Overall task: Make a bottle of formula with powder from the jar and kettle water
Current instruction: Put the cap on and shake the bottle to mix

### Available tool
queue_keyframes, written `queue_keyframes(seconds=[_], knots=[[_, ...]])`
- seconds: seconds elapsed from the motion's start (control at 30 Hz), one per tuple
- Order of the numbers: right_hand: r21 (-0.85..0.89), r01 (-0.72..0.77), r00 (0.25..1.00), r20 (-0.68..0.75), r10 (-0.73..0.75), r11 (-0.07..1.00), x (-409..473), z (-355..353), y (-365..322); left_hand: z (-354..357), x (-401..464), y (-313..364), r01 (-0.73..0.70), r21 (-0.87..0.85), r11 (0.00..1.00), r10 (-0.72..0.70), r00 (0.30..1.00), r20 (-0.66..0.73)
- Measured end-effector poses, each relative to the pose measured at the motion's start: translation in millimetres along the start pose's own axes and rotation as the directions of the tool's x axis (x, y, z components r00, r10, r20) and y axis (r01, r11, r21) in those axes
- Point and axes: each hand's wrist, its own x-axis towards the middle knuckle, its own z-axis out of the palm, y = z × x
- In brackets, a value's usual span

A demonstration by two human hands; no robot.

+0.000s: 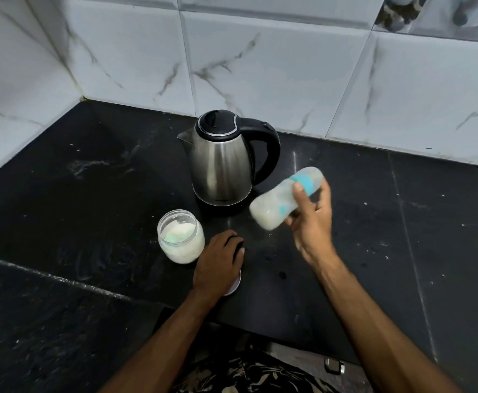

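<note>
My right hand (313, 222) grips a baby bottle (277, 202) with a teal collar, held tilted in the air to the right of the kettle; milky liquid fills it and it looks motion-blurred. The steel kettle (220, 160) with its black lid and handle stands on the counter at the back. An open clear jar (180, 236) of white powder with a pale green scoop inside sits left of my left hand (218, 265). That hand rests palm down on the counter, over a white lid (233, 287) whose edge shows under it.
The dark stone counter (90, 194) runs into a corner of white marbled wall tiles (260, 66). Its front edge lies just in front of my body. A small metal handle (335, 365) shows below the edge at the right.
</note>
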Motion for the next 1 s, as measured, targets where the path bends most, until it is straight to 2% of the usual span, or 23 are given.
queue_keyframes(seconds=[0.07, 0.13, 0.2, 0.23, 0.27, 0.33, 0.4, 0.43, 0.5, 0.57, 0.6, 0.63, 0.67, 0.77, 0.83, 0.9, 0.97, 1.0], knots=[[0.062, -0.024, 1.0, -0.015, 0.025, 0.998, -1, 0, 4, -1, 0, 2, -0.011, 0.015, 1.0, 0.012, 1.0, -0.028], [-0.099, -0.069, 0.987, 0.135, 0.082, 0.993, -18, -1, 14, -6, -4, 2, 0.061, -0.085, 0.994, -0.063, 0.998, -0.022], [-0.334, -0.057, 0.924, 0.339, 0.177, 0.941, -33, -3, 23, -13, -8, 6, 0.115, -0.268, 0.956, -0.105, 0.993, 0.054], [-0.381, -0.032, 0.906, 0.379, 0.188, 0.924, -34, -4, 24, -14, -9, 7, 0.113, -0.294, 0.949, -0.095, 0.993, 0.073], [-0.362, -0.013, 0.92, 0.361, 0.153, 0.932, -30, -5, 22, -15, -9, 8, 0.12, -0.256, 0.959, -0.108, 0.992, 0.062], [-0.211, 0.0, 0.981, 0.187, 0.041, 0.977, -17, -3, 12, -10, -4, 5, 0.082, -0.09, 0.993, -0.081, 0.997, 0.01], [-0.052, 0.015, 1.0, 0.02, -0.014, 0.999, -3, -2, 6, -4, -1, 3, 0.03, -0.02, 0.999, -0.03, 1.0, 0.008], [-0.02, 0.018, 1.0, -0.003, -0.018, 1.0, -2, -3, 7, -1, 0, 1, 0.013, -0.003, 1.0, -0.013, 1.0, 0.0], [-0.107, -0.023, 0.995, 0.096, 0.033, 0.994, -11, -6, 13, -4, -2, 2, 0.008, -0.044, 0.999, -0.009, 1.0, -0.016], [-0.311, -0.065, 0.933, 0.317, 0.168, 0.948, -27, -10, 21, -6, -3, 2, 0.01, -0.152, 0.988, -0.006, 1.0, 0.029], [-0.387, -0.055, 0.895, 0.39, 0.217, 0.921, -30, -12, 23, -10, -2, 3, 0.011, -0.177, 0.984, -0.001, 0.998, 0.059], [-0.404, -0.033, 0.893, 0.399, 0.209, 0.914, -29, -13, 22, -11, -1, 4, 0.013, -0.171, 0.985, -0.003, 0.998, 0.059], [-0.364, -0.011, 0.924, 0.353, 0.149, 0.931, -25, -12, 19, -10, -2, 4, 0.025, -0.137, 0.99, -0.019, 0.999, 0.041], [-0.093, 0.011, 0.998, 0.068, -0.005, 0.996, -7, -5, 3, -1, -1, 1, -0.008, -0.024, 1.0, 0.007, 1.0, -0.017], [-0.004, 0.014, 0.999, 0.029, -0.014, 1.0, -6, -3, 2, 0, 0, 1, -0.031, 0.007, 0.999, 0.031, 0.999, -0.035], [-0.118, -0.031, 0.985, 0.164, 0.05, 0.992, -18, -4, 10, -6, -2, 2, 0.028, -0.071, 0.997, -0.03, 0.999, -0.021], [-0.33, -0.049, 0.908, 0.379, 0.18, 0.943, -32, -6, 17, -13, -7, 4, 0.044, -0.222, 0.974, -0.035, 0.998, 0.044], [-0.392, -0.03, 0.881, 0.423, 0.209, 0.92, -33, -8, 19, -15, -8, 5, 0.031, -0.242, 0.97, -0.017, 0.998, 0.057]])
